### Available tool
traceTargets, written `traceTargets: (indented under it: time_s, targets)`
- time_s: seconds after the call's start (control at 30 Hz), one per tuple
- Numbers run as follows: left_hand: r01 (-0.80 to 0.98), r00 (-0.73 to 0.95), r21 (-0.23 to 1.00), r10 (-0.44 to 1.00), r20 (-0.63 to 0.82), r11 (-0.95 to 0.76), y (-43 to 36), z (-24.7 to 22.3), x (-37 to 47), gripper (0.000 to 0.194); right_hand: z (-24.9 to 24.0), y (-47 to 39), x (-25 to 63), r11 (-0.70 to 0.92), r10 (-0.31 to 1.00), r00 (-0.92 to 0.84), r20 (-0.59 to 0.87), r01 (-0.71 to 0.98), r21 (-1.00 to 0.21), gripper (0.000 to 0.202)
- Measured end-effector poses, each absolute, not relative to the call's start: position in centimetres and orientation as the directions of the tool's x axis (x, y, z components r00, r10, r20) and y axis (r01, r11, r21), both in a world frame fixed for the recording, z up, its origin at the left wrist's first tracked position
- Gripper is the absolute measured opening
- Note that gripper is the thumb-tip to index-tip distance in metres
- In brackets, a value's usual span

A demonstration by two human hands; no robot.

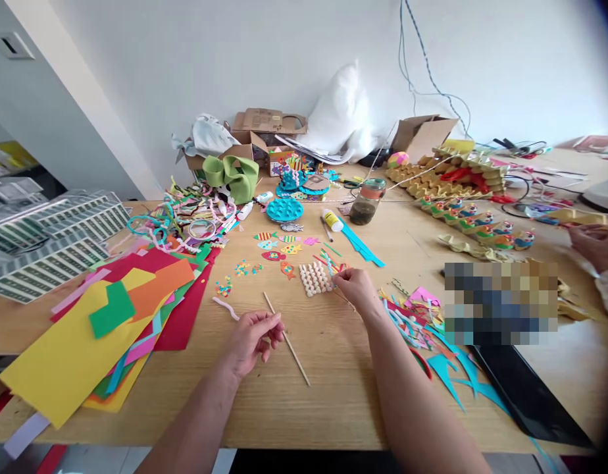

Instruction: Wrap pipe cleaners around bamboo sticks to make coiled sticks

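Note:
My left hand (257, 339) hovers low over the table with fingers curled and thumb against the forefinger. A thin wooden stick (297, 359) passes behind its fingertips; whether they grip it is unclear. A lilac pipe cleaner (226, 308) shows beside that hand, its near end hidden. Farther right, my right hand (357, 289) pinches a light-blue and white twisted pipe cleaner (328, 261), most of which the fingers cover. Next to those fingers lies a block of small cream bumps in rows (314, 279). Colourful paper fish (291, 249) and bits of confetti (224, 287) lie beyond my hands.
Coloured felt sheets (62, 349) and a pipe cleaner heap (205, 217) fill the left. A glue bottle (332, 220), jar (367, 201) and blue dimpled disc (285, 209) stand behind. Scraps (422, 309), a black tray (531, 395), egg cartons (427, 174) and another person's hand (597, 247) are right.

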State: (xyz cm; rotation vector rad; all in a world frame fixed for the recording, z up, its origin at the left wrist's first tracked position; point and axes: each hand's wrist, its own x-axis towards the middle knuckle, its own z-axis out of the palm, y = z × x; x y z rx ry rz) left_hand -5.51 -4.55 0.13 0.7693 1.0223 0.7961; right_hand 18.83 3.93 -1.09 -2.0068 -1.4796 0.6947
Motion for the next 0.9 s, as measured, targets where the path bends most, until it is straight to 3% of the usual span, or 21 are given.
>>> traceTargets:
  time_s: [0.27,0.9]
  targets:
    - [-0.183,0.343,0.802,0.802,-0.490,0.568,-4.74,0.66,-5.13,0.030,-1.16,4.01,18.84,-0.291,0.956,0.244,-0.160,0.754,-0.589,0.019]
    - [-0.202,0.386,0.783,0.783,-0.488,0.588,-4.87,0.83,-5.19,0.028,-1.44,3.98,18.92,-0.289,0.957,0.243,-0.159,0.751,-0.594,0.020]
